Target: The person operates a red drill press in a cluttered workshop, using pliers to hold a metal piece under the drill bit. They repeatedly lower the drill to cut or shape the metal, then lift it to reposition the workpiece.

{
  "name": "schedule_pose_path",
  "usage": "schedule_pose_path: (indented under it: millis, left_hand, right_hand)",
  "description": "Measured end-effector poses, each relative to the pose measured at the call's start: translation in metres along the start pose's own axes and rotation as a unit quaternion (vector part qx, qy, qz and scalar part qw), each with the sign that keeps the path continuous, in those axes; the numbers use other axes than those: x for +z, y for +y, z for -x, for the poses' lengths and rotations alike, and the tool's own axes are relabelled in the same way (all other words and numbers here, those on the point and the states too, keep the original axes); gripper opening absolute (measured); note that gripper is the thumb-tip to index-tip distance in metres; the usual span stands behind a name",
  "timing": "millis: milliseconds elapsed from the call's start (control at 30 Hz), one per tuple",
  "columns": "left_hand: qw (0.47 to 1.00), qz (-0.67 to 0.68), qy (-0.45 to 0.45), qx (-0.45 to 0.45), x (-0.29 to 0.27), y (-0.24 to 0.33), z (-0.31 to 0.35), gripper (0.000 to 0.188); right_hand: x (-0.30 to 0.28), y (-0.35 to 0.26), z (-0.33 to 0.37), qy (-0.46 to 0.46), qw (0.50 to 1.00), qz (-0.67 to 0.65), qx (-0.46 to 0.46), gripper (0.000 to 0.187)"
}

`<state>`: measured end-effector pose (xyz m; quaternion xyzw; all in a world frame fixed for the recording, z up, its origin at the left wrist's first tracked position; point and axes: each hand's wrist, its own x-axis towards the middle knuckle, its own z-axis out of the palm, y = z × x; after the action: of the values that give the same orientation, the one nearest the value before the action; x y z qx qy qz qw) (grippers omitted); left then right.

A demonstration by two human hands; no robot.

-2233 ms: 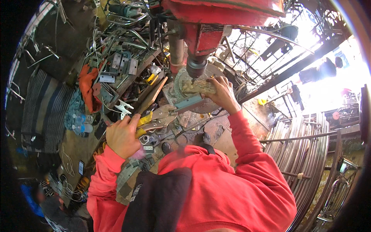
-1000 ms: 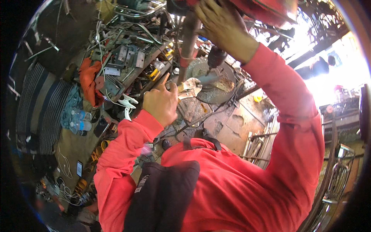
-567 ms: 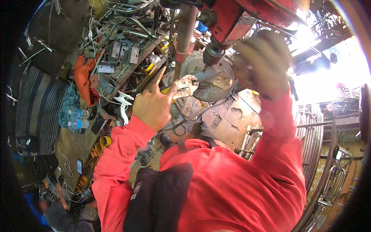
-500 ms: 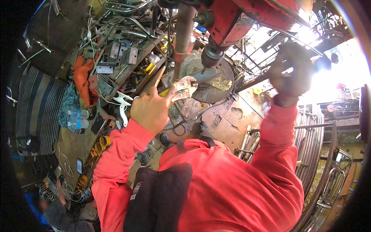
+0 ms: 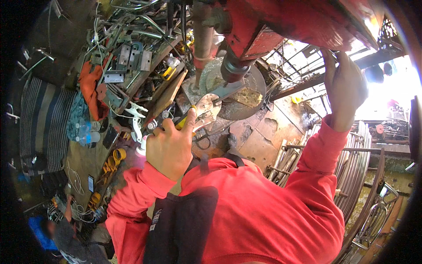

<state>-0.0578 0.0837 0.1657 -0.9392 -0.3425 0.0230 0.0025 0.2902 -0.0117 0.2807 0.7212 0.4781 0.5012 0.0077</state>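
My left hand [image 5: 169,147] is closed around the yellow-handled locking pliers [image 5: 205,110]. Their jaws grip a flat grey metal piece [image 5: 228,89], which lies over the round drill press table [image 5: 259,81]. Directly above that piece is the chuck [image 5: 234,70] of the red drill press [image 5: 250,31]; the bit is hidden from view. A worn wooden block [image 5: 247,97] rests on the round table beside the metal. Up at the right, my right hand [image 5: 346,90] has its fingers curled near the red machine housing; what they grip is not visible.
Metal offcuts and brackets [image 5: 132,59] crowd the bench at left, near an orange cloth [image 5: 91,83] and plastic bottles [image 5: 85,134]. Long metal tubes [image 5: 354,154] stand at right. Another person [image 5: 72,237] is at the lower left. Tiled floor [image 5: 263,132] lies below the machine.
The chuck has come down closer to the metal piece. My right hand has shifted a little right and turned. My left hand still holds the pliers, slightly lower in view.
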Motion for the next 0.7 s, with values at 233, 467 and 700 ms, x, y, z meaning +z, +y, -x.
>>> schedule_pose_path:
  millis: [233, 467, 700]
  left_hand:
    - [1.0, -0.002, 0.002, 0.017, 0.004, -0.004, -0.002, 0.065]
    - [0.999, -0.011, 0.019, 0.04, 0.008, -0.014, -0.008, 0.058]
    - [0.998, -0.034, 0.013, 0.054, 0.013, -0.022, -0.01, 0.062]
  right_hand:
    - [0.0, -0.009, 0.022, -0.118, 0.989, -0.03, 0.083, 0.028]
    - [-0.001, 0.021, 0.012, -0.117, 0.991, -0.004, 0.059, 0.028]
    - [0.016, 0.055, 0.019, -0.083, 0.99, -0.011, -0.111, 0.038]
